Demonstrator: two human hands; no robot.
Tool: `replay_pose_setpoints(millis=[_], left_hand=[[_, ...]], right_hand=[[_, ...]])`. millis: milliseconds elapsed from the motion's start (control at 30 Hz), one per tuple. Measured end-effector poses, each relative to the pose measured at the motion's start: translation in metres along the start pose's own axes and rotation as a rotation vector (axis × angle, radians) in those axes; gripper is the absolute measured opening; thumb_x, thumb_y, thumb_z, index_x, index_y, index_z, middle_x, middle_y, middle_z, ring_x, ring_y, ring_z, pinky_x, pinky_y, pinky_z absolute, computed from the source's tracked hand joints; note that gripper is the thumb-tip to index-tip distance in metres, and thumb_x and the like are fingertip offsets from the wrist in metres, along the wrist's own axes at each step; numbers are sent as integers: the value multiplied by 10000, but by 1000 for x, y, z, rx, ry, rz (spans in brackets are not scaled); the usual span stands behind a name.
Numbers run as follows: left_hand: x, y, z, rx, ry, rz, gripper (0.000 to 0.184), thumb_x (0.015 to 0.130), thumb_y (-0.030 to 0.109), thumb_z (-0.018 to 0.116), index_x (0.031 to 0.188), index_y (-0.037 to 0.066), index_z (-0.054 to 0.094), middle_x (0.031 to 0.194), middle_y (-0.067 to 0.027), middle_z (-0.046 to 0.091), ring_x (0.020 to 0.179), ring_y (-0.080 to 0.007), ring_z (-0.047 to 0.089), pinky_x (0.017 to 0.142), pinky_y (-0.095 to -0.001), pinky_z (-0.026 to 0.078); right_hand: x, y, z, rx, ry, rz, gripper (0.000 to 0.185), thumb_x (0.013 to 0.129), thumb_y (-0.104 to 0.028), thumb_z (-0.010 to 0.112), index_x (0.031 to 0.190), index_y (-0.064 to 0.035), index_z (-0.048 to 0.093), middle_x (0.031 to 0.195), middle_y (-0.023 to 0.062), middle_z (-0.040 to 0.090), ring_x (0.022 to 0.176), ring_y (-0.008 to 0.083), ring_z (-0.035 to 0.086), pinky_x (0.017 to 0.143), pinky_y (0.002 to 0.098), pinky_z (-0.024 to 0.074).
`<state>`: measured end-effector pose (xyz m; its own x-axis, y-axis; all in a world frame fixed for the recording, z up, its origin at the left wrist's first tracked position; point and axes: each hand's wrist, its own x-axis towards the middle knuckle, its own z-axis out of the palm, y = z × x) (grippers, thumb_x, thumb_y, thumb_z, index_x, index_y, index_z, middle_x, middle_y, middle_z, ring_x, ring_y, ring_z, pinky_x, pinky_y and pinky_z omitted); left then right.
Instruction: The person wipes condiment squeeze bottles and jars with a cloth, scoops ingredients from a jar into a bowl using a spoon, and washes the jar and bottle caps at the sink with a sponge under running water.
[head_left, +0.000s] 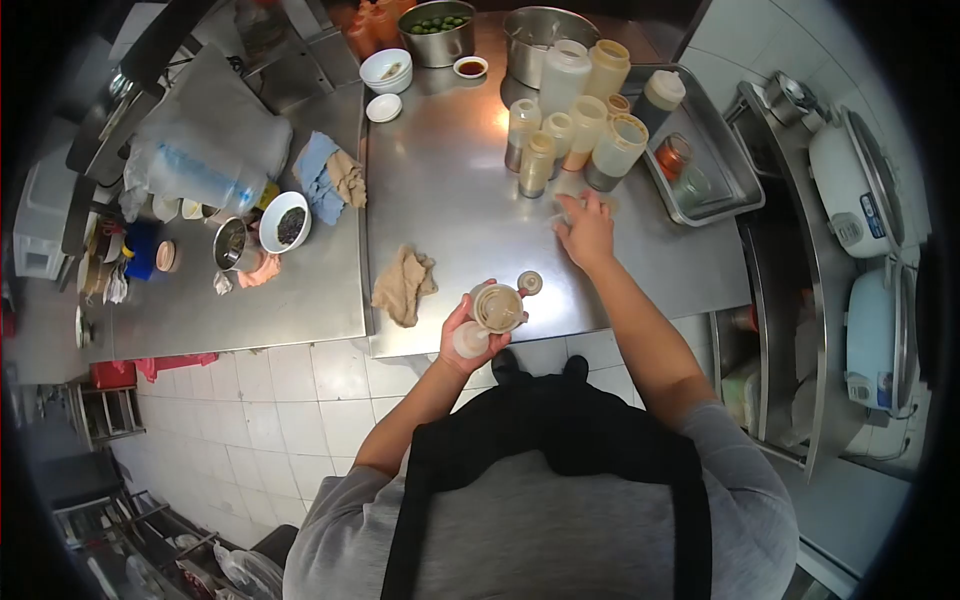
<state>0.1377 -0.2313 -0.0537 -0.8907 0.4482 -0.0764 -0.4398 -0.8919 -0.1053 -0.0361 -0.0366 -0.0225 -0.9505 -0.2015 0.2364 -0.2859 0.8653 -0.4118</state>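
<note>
My left hand (478, 335) holds a round translucent container (498, 308) near the counter's front edge, with a whitish cap (470, 340) held against it. A small round lid (530, 283) lies just right of the container. My right hand (585, 230) is over the counter with its fingers apart, close to the group of squeeze bottles. Nearest to it are a wide open bottle with dark contents (618, 148) and a small bottle (536, 165). Whether its fingertips touch something clear on the counter is too indistinct to tell.
A crumpled tan cloth (404, 286) lies left of my left hand. Steel pots (438, 40), white bowls (386, 70) and a sauce dish (470, 67) stand at the back. A metal tray (725, 185) is at the right, a bowl of dark bits (285, 222) at the left.
</note>
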Motion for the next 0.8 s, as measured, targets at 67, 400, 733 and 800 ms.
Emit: replay_pose_setpoints(millis=[67,400,733,800], left_hand=[[0,0,1,-11,-5,1,490,906,424,511,1328,186,436,1466,-221,218,1245,-472,368,825,-510,541],[-9,3,3,-41,-10,36,484,910,419,504,1327,183,435,1474,-231,184,1230,-485,380,813,-505,546],[-9,-2,10,-7,24,43,450,906,393,527,1296,178,459,1453,-225,245,1204,-481,412,790,-495,556],[-11,-1,7,-2,25,46,450,910,395,518,1299,178,453,1446,-225,259,1207,-481,411,788,-499,556]], right_hand=[[3,12,8,89,-42,-7,349,692,-137,698,1029,-176,613,1105,131,517,1011,320,515,847,416,453],[3,99,-23,499,266,300,205,727,-144,652,931,-137,633,890,95,613,844,296,593,747,370,488],[5,52,-20,77,-99,91,222,706,-168,665,928,-156,661,949,72,618,862,300,610,755,390,490],[-15,34,-19,339,-125,100,179,702,-155,665,881,-148,662,931,67,614,833,302,609,742,393,491]])
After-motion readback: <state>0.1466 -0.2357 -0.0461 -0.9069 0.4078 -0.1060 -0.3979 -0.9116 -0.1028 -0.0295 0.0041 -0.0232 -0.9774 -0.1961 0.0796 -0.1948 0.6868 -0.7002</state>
